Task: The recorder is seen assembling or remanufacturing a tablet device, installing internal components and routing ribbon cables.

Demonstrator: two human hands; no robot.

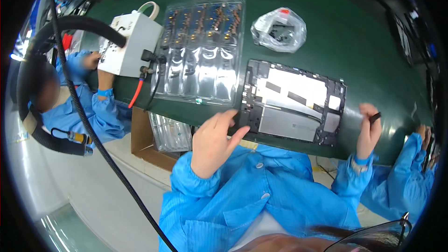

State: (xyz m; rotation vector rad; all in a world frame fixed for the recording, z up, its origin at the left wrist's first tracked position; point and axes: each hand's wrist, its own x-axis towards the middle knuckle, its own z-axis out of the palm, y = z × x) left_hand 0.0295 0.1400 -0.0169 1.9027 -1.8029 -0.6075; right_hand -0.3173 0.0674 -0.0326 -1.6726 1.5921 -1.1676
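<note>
A tablet-like device with its back off (293,123) lies on the green bench in front of me, showing a black frame, silver plates and dark strips. My left hand (213,142) is at its near left corner, thumb and fingers apart. Whether the fingertips touch the frame I cannot tell. To the right of the device, my right hand (368,130) is raised with its fingers closed on a small black piece (375,117), whose kind is too small to make out.
A clear plastic tray (196,72) with several small circuit boards lies left of the device. Beyond stands a clear bag of dark parts (279,30). A white box (135,42) with cables and a black hose are at left. Co-workers' arms (105,107) show on both sides.
</note>
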